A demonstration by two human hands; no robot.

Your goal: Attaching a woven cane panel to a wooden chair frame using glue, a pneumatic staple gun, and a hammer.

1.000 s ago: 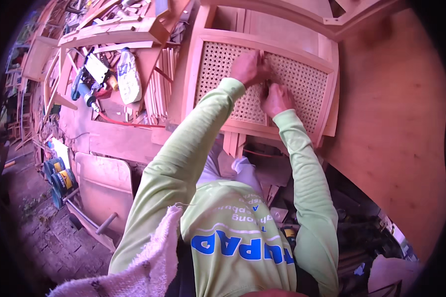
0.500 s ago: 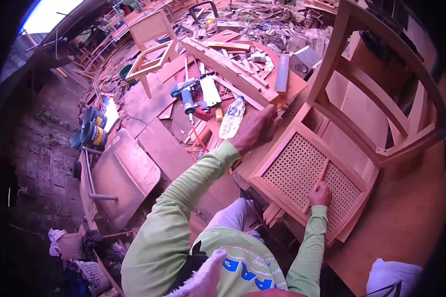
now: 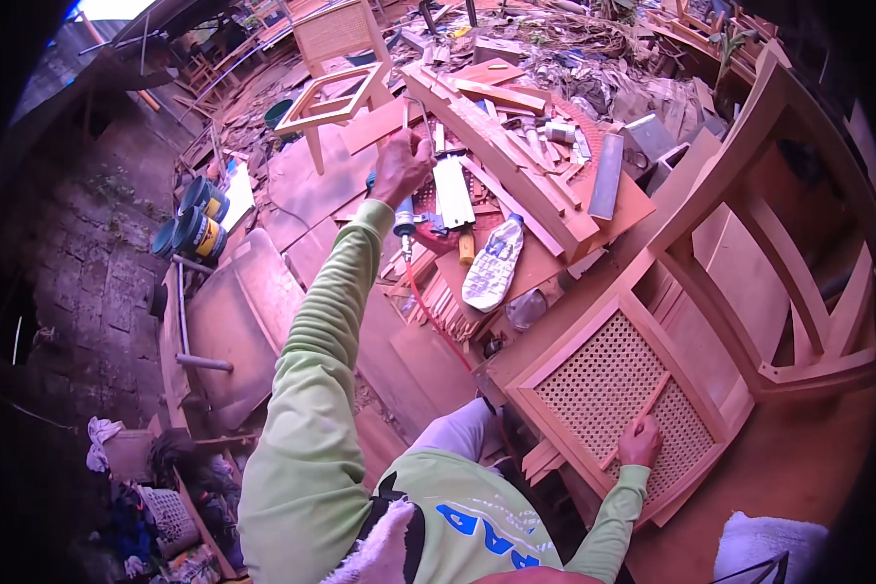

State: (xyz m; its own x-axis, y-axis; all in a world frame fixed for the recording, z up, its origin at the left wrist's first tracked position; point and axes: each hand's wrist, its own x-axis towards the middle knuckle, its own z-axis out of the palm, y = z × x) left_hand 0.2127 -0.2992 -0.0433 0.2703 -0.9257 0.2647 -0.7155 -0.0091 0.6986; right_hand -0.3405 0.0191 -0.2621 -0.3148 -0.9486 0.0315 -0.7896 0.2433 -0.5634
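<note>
My right hand (image 3: 640,441) is closed around a thin wooden strip (image 3: 654,394) that lies slantwise across the woven cane panel (image 3: 594,375) of a wooden chair seat. The unfinished chair's curved backrest (image 3: 771,234) rises at the right. My left arm stretches far forward, and my left hand (image 3: 402,170) is over a blue and grey power tool (image 3: 404,216) with a red hose. Its fingers are curled near the lower end of an upright-looking narrow wood piece (image 3: 406,113); what they hold, if anything, is hidden. A crumpled plastic bottle (image 3: 494,265) lies on the bench nearby.
Long wooden beams (image 3: 506,161) and a dark grey block (image 3: 606,177) lie across the worktop. A wooden chair frame (image 3: 333,102) stands at the far left. Paint buckets (image 3: 200,234) and a metal-framed chair (image 3: 234,321) are at left. A white cloth (image 3: 771,547) lies lower right.
My left hand has moved forward and left, from beside the bottle to over the power tool. My right hand stays on the strip, now lying closer to the panel's middle. The view has shifted.
</note>
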